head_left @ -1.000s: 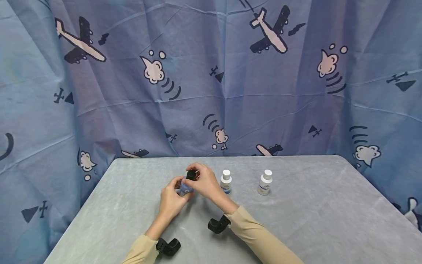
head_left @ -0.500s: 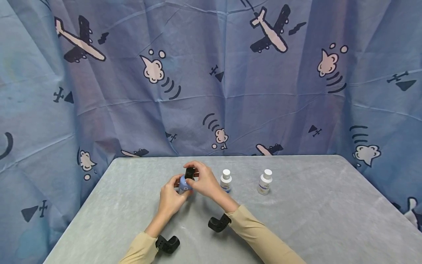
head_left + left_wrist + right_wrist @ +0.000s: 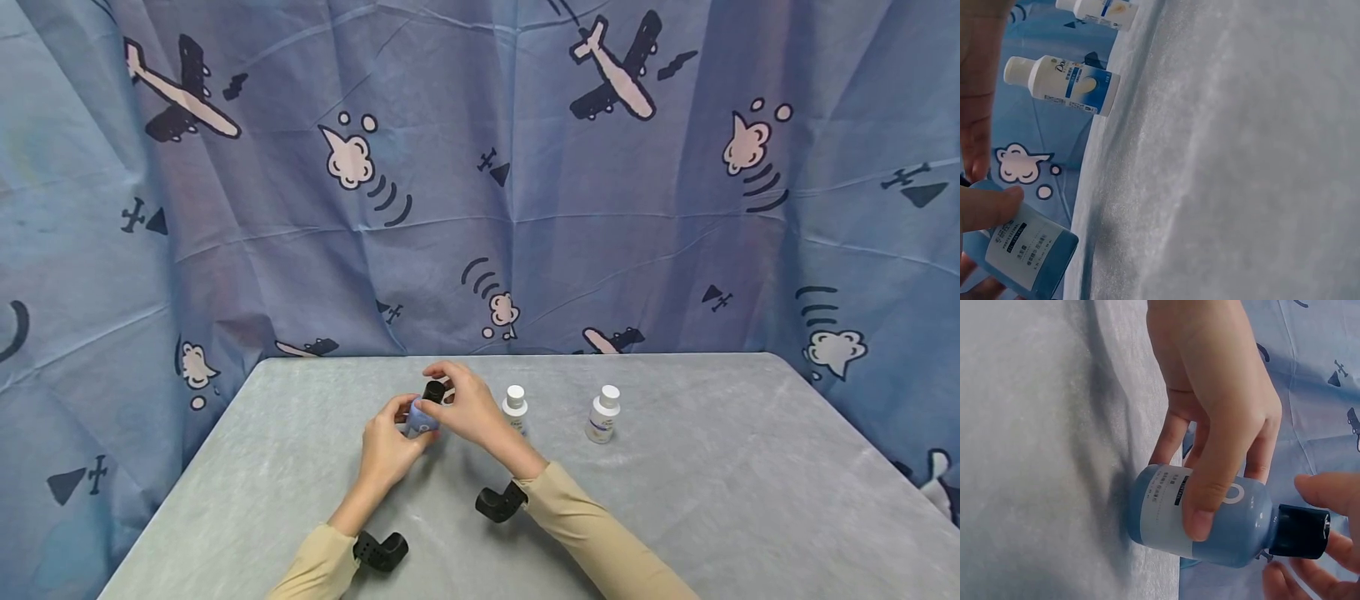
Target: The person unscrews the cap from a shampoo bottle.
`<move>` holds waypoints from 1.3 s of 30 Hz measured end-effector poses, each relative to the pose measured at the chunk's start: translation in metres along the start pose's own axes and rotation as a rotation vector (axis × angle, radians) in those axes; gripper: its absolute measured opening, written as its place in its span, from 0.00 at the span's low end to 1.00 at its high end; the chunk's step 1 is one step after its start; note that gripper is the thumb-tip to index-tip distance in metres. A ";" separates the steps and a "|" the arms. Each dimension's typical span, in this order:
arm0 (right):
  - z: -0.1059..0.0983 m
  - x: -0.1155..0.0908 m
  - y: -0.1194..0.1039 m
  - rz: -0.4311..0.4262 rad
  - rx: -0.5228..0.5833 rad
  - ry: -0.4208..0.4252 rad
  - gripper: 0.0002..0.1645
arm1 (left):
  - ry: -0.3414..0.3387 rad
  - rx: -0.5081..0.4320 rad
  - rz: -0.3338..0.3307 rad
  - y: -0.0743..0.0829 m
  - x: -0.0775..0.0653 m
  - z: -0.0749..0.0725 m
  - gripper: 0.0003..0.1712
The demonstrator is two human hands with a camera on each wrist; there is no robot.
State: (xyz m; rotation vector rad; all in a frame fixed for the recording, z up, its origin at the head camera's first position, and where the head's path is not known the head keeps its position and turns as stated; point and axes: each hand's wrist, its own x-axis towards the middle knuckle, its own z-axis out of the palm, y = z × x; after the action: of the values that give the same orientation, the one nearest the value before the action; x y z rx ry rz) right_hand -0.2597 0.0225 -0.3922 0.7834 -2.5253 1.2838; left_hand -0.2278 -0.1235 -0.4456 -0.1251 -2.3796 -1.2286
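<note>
My left hand (image 3: 390,450) grips a blue bottle (image 3: 1229,525) round its body, thumb across the pale label. The bottle tilts slightly in the head view; whether its base touches the table cannot be told. Its black cap (image 3: 1300,531) sits on the neck. Around the cap my right hand (image 3: 467,410) has loosely spread fingers, and in the right wrist view a gap shows between the upper fingertip and the cap. The left wrist view shows the bottle's lower label side, with the cap mostly out of frame.
Right of the hands stands a white bottle (image 3: 515,407) with a white cap, partly behind the right wrist. Farther right is a second white bottle (image 3: 603,415). Both stand upright on the pale grey table (image 3: 712,500). A blue patterned curtain (image 3: 465,167) hangs behind the table's far edge.
My right fingers held the black cap half a second ago; now they have spread away from it. The cap leans a little more to the right. The left hand keeps its grip.
</note>
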 end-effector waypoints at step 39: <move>0.001 -0.003 0.001 0.043 -0.034 -0.002 0.22 | -0.016 -0.005 0.006 -0.003 -0.003 -0.004 0.29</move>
State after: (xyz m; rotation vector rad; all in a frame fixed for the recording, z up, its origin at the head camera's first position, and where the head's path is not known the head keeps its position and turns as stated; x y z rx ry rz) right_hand -0.2576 0.0228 -0.3946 0.7273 -2.5713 1.2509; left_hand -0.2244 -0.1284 -0.4471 -0.1436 -2.3882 -1.2359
